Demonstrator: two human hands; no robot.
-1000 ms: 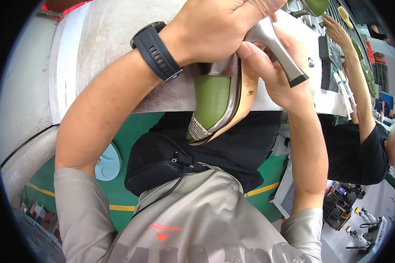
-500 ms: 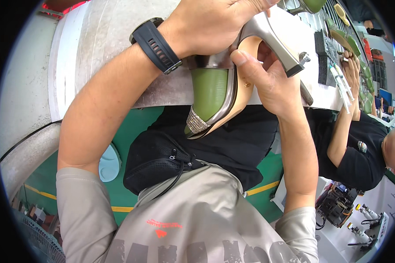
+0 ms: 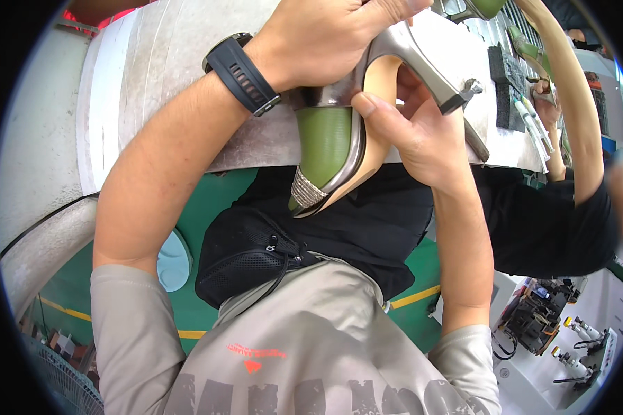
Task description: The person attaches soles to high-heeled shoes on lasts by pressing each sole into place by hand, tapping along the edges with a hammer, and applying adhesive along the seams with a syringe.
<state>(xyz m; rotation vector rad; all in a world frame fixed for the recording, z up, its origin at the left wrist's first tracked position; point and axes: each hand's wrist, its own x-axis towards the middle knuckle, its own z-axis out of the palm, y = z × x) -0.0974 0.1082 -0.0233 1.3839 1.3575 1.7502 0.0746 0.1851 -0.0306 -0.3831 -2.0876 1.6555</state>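
Note:
A high-heeled shoe (image 3: pixel 374 144) is held sole-up and tilted over the table's near edge, its toe pointing down toward me. It has a grey metallic upper, a beige sole, a slender grey heel (image 3: pixel 422 63) and a sparkling band (image 3: pixel 307 189) near the toe. A green last (image 3: pixel 323 142) fills it. My left hand (image 3: pixel 317 43), with a dark watch on the wrist, is closed around the back part of the shoe; its fingertips are hidden. My right hand (image 3: pixel 422 131) grips the other side, thumb pressed on the sole and fingers behind, below the heel.
A dark-handled tool (image 3: pixel 476 142) lies partly hidden on the pale table (image 3: pixel 166 76). To the right are a black foam block (image 3: pixel 507 90), slim white-and-clear tubes (image 3: pixel 531 126) and more green-lasted shoes. A co-worker's arm (image 3: pixel 580 104) reaches across there. A light-blue round object (image 3: pixel 174 261) is below.
The shoe and both hands have shifted slightly left, and my right thumb has slid a little along the sole. The co-worker at right has raised an arm and leaned closer.

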